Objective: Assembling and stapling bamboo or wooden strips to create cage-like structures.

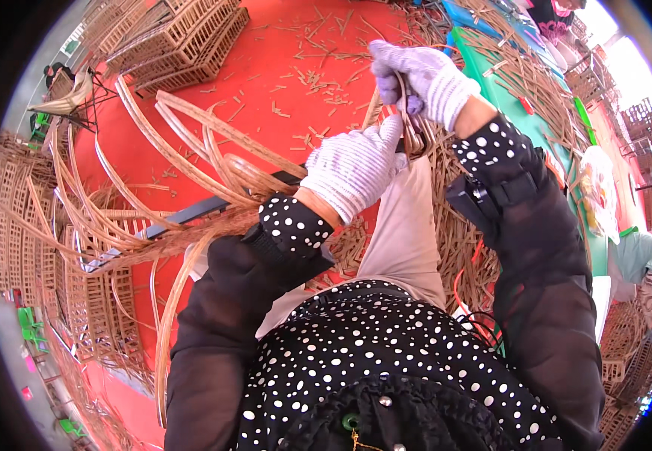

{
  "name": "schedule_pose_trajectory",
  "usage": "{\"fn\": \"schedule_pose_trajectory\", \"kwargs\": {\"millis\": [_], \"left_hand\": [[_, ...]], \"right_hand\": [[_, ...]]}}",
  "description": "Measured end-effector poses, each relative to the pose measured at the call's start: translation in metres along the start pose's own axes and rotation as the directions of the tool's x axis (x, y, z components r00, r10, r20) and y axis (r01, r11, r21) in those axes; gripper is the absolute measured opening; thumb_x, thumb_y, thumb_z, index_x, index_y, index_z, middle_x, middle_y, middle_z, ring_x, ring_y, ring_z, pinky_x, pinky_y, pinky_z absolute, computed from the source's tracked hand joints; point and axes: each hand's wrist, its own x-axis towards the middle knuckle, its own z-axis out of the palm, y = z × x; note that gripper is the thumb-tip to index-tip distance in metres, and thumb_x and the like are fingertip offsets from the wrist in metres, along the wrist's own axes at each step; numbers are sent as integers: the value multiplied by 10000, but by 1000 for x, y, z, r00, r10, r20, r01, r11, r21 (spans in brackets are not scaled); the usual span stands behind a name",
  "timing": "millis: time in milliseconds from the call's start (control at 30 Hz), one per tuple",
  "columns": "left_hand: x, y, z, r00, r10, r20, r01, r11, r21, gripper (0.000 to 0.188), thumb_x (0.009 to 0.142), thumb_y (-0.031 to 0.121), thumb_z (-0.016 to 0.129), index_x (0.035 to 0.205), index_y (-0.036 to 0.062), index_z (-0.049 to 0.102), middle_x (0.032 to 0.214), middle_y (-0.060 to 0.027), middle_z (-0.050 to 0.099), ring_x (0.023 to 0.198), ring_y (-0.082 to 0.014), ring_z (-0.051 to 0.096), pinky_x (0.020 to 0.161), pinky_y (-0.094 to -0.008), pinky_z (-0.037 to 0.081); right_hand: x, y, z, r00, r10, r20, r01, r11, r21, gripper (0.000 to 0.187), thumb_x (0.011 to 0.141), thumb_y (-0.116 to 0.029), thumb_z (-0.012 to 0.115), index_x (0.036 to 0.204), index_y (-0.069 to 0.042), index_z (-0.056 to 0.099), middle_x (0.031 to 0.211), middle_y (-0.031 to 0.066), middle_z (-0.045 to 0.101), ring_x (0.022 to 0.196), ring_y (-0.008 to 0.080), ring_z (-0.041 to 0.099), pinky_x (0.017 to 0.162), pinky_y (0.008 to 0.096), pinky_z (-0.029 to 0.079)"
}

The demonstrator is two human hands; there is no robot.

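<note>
My left hand [352,169], in a white and pale purple striped glove, is closed by the end of a dark flat bar [209,204]. Its thumb and fingers press on brown flat weaving strips [414,141]. Just above and to the right, my right hand [425,81], gloved alike, has its fingers curled round the upper part of these strips. Long glossy strips [224,135] arc out from the bar on the left. Brown fibre wraps lie along the bar. What lies under my left palm is hidden.
Slatted brown crates [183,45] are stacked at the far left, with more woven pieces [22,218] along the left edge. Cut scraps litter the red floor [281,45]. A green table [502,94] at right bears loose strips and a plastic bag [598,192]. Another person [641,259] is at far right.
</note>
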Motion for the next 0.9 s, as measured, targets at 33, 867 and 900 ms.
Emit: {"fn": "schedule_pose_trajectory", "kwargs": {"millis": [33,867,900], "left_hand": [[0,1,-1,999,16,-37,-18,999,-39,398,794,311,566,1106,98,440,681,-147,603,608,-332,595,519,-438,469],[43,-23,-8,925,96,367,30,946,-323,325,674,216,649,934,26,610,759,-108,593,696,-229,558,661,-317,445],[48,-25,-8,866,99,490,73,945,-319,311,665,208,637,908,15,607,700,-110,586,630,-218,539,623,-309,436]], "right_hand": [[10,3,3,997,59,-55,-58,998,29,315,802,-338,618,734,-37,553,580,29,532,471,103,505,379,209,396],[-91,80,-44,885,-335,-324,351,936,-8,238,822,-172,574,1006,-21,584,732,30,584,516,70,503,447,204,392],[-99,90,-37,940,-177,-293,197,980,40,244,826,-169,566,1015,-16,581,726,20,574,484,53,483,413,186,368]]}}
